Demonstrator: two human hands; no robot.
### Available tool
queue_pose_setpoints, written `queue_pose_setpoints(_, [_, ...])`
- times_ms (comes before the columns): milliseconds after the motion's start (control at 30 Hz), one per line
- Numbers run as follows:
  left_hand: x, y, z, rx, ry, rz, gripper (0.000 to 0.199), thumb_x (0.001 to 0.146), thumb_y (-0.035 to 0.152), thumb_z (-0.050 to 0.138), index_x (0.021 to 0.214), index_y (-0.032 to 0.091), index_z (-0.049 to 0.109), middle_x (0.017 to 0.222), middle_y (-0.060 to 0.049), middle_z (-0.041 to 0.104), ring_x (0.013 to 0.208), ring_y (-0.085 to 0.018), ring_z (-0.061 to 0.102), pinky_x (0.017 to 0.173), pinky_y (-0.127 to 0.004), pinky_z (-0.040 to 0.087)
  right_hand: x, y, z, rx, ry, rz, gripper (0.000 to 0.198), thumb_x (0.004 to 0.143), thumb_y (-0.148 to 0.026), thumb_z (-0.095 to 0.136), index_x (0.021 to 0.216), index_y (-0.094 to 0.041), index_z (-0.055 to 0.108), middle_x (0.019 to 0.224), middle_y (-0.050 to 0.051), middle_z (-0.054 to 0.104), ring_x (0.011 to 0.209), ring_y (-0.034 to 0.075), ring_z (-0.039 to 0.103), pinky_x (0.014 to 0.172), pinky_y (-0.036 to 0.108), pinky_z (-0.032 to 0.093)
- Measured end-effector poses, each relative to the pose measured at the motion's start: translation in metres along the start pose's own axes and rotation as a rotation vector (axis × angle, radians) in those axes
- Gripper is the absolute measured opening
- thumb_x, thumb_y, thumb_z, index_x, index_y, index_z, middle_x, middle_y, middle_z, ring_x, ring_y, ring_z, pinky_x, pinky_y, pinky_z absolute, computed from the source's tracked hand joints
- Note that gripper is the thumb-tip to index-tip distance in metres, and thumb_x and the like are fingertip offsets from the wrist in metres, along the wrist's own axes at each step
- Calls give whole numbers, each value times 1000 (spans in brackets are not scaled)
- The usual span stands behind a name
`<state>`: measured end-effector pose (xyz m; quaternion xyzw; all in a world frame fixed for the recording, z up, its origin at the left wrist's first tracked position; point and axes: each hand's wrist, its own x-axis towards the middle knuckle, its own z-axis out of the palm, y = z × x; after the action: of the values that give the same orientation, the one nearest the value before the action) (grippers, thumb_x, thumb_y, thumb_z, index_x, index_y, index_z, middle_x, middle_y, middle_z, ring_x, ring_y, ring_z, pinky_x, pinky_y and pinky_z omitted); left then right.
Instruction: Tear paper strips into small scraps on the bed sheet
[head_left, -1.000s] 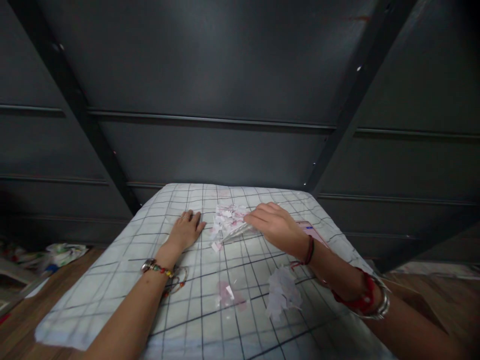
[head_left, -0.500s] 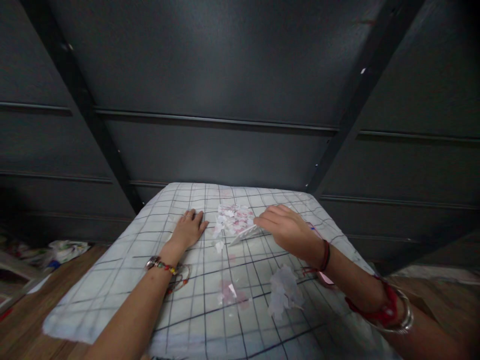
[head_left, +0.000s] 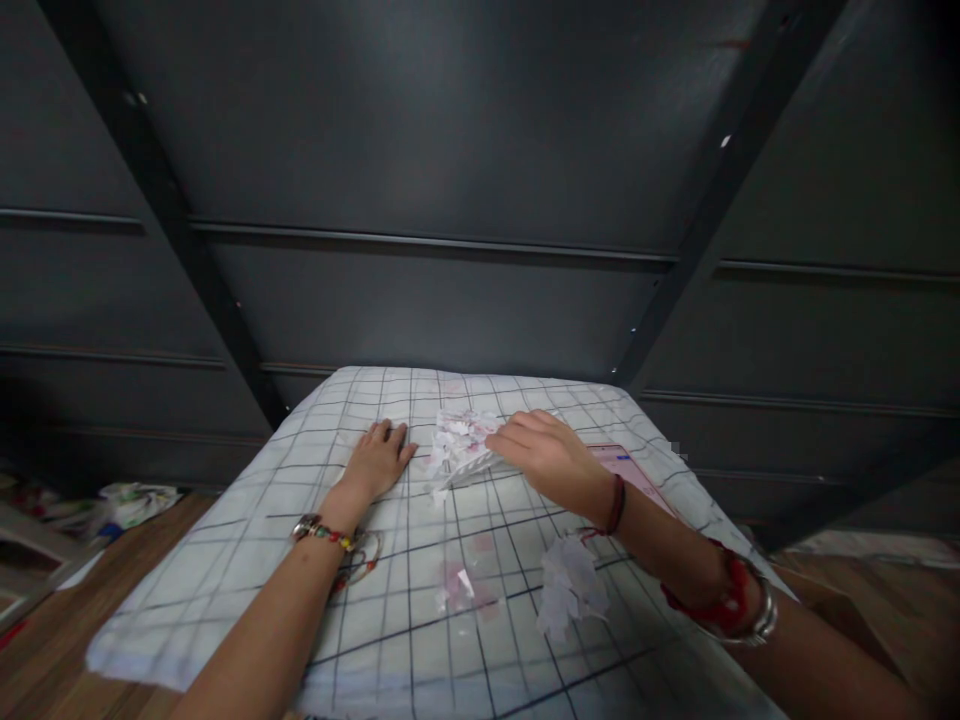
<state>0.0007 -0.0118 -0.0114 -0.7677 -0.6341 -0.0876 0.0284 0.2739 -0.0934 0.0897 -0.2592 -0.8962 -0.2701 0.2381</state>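
My left hand (head_left: 379,460) lies flat on the checked cloth, fingers spread, holding nothing. My right hand (head_left: 544,450) is closed on one end of a thin white strip (head_left: 472,466) with a ridged-looking edge; its exact kind is unclear. The strip leans at the near side of a heap of torn white and pinkish paper scraps (head_left: 461,427), touching it as far as I can see. Below my right wrist lies a second heap of pale paper pieces (head_left: 571,585). Between the arms sits a clear plastic piece (head_left: 456,583) over pink patches.
A white cloth with dark grid lines (head_left: 225,560) covers the table. Beyond my right wrist lies a phone with a pink edge (head_left: 626,468). A beaded bracelet (head_left: 367,565) rests by my left forearm. Dark metal panels (head_left: 442,310) stand behind the table.
My right hand has moved left with the white strip, which now sits closer against the paper heap. More of the phone shows. My left hand has stayed in place.
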Motion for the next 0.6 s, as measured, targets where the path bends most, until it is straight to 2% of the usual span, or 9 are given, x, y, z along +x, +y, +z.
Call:
queue_pose_setpoints(167, [0,0,1,31,16,37,50,99,43,32,137,17,50,142,-17,52,134,-30,45,109,-45,36,-14,11,-15,-15,-59,0,28,92,-2,44,85,-17,66,73,3,64,74,18,50,67,31,33])
queue_pose_setpoints(267, [0,1,1,18,8,21,51,98,44,32,138,16,50,144,-19,50,134,-31,45,110,-46,35,-19,17,-22,-17,-34,31,31,92,-1,41,89,-17,67,77,5,66,76,19,51,69,32,34])
queue_pose_setpoints(400, [-1,1,-1,14,0,18,51,99,43,33,139,15,49,144,-19,50,136,-32,44,110,-47,36,-16,18,-19,-30,-3,71,33,91,0,39,92,-16,67,77,5,65,76,19,52,69,31,35])
queue_pose_setpoints(600, [-1,1,-4,42,-22,35,53,99,44,32,140,14,48,145,-19,49,137,-31,43,111,-46,36,-13,9,-15,-35,-60,34,30,89,2,43,85,-17,65,74,2,64,73,17,50,68,30,32])
